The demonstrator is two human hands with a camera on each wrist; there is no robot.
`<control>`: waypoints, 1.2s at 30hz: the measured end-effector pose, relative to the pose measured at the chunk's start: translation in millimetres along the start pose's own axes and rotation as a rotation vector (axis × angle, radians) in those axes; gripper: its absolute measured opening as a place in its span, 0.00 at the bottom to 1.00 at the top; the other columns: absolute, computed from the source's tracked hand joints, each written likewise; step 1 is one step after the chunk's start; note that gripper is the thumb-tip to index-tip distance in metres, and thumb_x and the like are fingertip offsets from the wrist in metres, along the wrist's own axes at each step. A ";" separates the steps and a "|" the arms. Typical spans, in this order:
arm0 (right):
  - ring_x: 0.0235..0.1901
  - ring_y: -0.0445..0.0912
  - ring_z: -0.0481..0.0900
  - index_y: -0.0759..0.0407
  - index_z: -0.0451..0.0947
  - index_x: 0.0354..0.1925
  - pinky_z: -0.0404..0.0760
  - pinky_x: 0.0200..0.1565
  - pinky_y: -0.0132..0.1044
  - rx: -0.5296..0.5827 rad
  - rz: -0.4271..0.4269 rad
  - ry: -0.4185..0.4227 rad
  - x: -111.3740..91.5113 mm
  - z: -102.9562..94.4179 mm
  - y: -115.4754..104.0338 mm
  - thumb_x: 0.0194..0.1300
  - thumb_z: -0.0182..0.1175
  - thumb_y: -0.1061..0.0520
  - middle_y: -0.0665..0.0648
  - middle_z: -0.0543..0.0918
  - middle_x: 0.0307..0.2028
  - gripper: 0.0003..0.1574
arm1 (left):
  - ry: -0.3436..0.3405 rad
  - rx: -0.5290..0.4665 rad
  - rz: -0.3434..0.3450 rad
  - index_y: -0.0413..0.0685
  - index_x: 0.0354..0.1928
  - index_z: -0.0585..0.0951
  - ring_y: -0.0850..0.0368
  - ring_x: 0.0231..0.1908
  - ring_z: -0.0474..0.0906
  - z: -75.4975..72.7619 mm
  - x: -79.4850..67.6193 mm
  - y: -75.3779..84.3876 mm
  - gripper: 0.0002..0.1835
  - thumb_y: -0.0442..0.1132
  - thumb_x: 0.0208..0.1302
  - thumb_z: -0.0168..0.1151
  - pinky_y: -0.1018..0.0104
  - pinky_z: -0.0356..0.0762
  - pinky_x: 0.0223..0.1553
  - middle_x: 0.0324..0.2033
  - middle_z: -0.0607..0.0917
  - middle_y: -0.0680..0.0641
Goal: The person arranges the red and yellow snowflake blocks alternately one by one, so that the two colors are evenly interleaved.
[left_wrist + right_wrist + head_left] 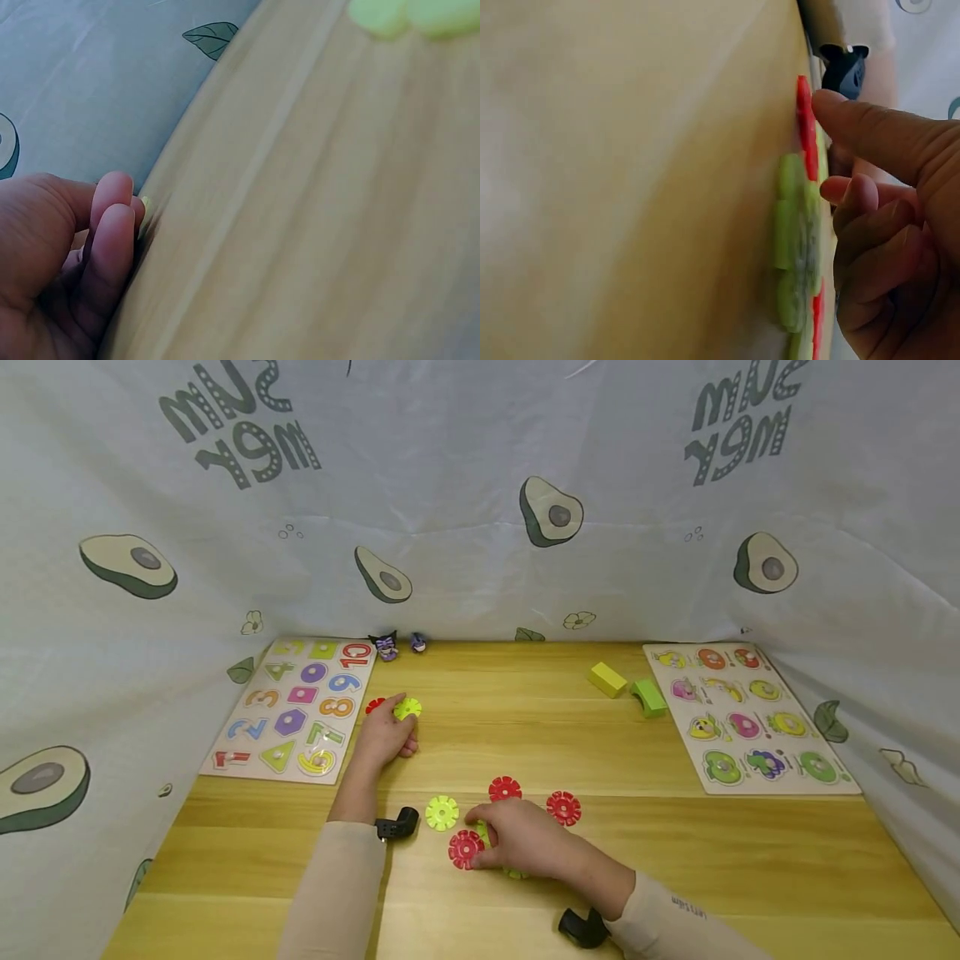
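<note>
Having your right hand (pixel 528 839) loose, thumb and index parted, you risk dragging the red disc (pixel 462 850) with the yellow disc (pixel 482 832) it overlaps (thin edges, ugh), while your left hand (pixel 384 737) pinches the far yellow disc (pixel 408 707) by the number board (pixel 255 713).

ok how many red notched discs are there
4: one red notched disc partly under the left hand; a second disc just left of the right hand; a third disc just beyond it; a fourth disc farther right. Others may be hidden under the hands.
</note>
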State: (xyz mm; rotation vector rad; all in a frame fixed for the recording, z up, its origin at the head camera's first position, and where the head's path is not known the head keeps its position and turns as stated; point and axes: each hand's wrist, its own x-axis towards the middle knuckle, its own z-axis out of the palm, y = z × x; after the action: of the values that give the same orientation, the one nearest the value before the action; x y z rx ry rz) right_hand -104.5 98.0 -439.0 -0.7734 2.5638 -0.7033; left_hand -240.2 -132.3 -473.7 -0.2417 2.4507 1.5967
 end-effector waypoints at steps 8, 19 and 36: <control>0.14 0.35 0.66 0.46 0.79 0.46 0.65 0.16 0.29 0.010 -0.001 0.000 -0.8 6.4 0.1 0.50 0.70 0.47 0.41 0.70 0.14 0.23 | 0.007 0.018 -0.023 0.51 0.67 0.62 0.53 0.16 0.80 0.4 0.5 0.2 0.28 0.38 0.65 0.53 0.61 0.80 0.20 0.20 0.81 0.42; 0.29 0.36 0.70 0.44 0.74 0.33 0.72 0.31 0.27 0.056 -0.046 0.041 -2.4 7.5 -1.1 0.47 0.72 0.50 0.41 0.72 0.28 0.17 | 0.010 -0.004 -0.021 0.51 0.67 0.63 0.53 0.16 0.80 1.1 1.6 -4.0 0.28 0.37 0.64 0.54 0.60 0.80 0.20 0.19 0.81 0.41; 0.27 0.37 0.73 0.42 0.80 0.33 0.75 0.29 0.30 0.344 -0.078 0.098 8.0 -1.8 4.2 0.59 0.63 0.49 0.42 0.76 0.27 0.02 | 0.017 0.002 -0.022 0.53 0.67 0.63 0.53 0.16 0.79 1.7 1.1 0.2 0.27 0.38 0.65 0.54 0.63 0.80 0.19 0.20 0.81 0.42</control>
State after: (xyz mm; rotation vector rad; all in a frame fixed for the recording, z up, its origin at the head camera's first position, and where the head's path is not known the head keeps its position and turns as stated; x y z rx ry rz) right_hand -113.3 96.9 -441.5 -0.7412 2.4094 -1.1943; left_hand -241.2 -130.6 -474.4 -0.2823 2.4534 1.5899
